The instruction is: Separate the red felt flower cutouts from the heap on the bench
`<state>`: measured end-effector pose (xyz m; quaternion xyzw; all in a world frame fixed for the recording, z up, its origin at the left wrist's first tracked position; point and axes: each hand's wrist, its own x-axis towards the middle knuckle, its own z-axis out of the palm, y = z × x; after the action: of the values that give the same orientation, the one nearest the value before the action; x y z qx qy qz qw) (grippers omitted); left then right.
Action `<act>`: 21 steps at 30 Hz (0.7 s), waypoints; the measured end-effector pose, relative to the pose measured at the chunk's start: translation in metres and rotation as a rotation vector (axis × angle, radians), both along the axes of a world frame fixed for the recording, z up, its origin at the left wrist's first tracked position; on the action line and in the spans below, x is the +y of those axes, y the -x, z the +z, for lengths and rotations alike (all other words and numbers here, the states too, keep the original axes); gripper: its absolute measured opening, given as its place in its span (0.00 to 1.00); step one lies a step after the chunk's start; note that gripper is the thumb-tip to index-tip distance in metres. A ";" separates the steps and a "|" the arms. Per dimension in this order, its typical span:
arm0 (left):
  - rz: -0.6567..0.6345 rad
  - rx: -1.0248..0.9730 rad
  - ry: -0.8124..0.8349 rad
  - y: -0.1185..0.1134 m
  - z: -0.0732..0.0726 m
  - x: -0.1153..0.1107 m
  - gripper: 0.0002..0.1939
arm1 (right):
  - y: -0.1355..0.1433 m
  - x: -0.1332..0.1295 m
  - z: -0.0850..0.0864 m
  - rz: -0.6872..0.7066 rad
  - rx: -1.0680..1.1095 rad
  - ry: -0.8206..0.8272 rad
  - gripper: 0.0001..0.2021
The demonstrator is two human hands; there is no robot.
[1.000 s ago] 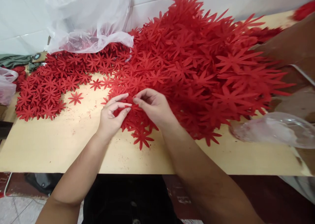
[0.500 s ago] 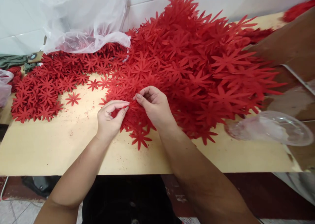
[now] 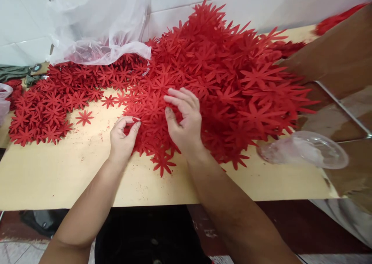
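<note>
Between thumb and forefinger my left hand (image 3: pixel 123 137) pinches a red petal cutout (image 3: pixel 140 120), flower-shaped as far as it shows; its outline blends into the red behind. My right hand (image 3: pixel 186 119) is over the front of the big heap of red flower cutouts (image 3: pixel 209 62), its fingers apart with nothing seen in them. One cutout (image 3: pixel 163 164) with long narrow petals pokes out at the heap's front edge, between my forearms. A single smaller flower cutout (image 3: pixel 84 117) lies flat on the wood to the left of my left hand.
A lower pile of red flower cutouts (image 3: pixel 37 115) spreads along the left of the wooden table (image 3: pixel 72 179). Behind it stands a white plastic bag (image 3: pixel 99 20). At the right are a clear plastic lid or dish (image 3: pixel 328 151) and a brown cardboard box (image 3: pixel 328 59).
My right hand has come away from my left, moving up slightly, and its fingers have spread. My left hand has shifted a little left, still pinching. The whole view has shifted slightly.
</note>
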<state>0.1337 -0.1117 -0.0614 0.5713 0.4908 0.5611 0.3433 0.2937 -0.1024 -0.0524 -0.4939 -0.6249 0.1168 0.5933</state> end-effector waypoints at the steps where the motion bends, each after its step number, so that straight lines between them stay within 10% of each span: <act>1: -0.013 -0.040 0.052 0.000 0.000 0.000 0.06 | 0.004 -0.003 0.001 0.062 0.002 0.009 0.09; 11: -0.111 -0.237 0.242 -0.005 -0.002 0.001 0.16 | 0.029 -0.010 -0.012 0.431 0.267 0.416 0.08; 21: -0.147 -0.310 0.242 -0.001 -0.002 0.004 0.16 | 0.005 0.009 -0.016 0.182 0.486 0.340 0.10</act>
<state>0.1348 -0.1074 -0.0630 0.4672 0.4529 0.5526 0.5208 0.2885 -0.0939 -0.0680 -0.4856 -0.4778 0.3869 0.6215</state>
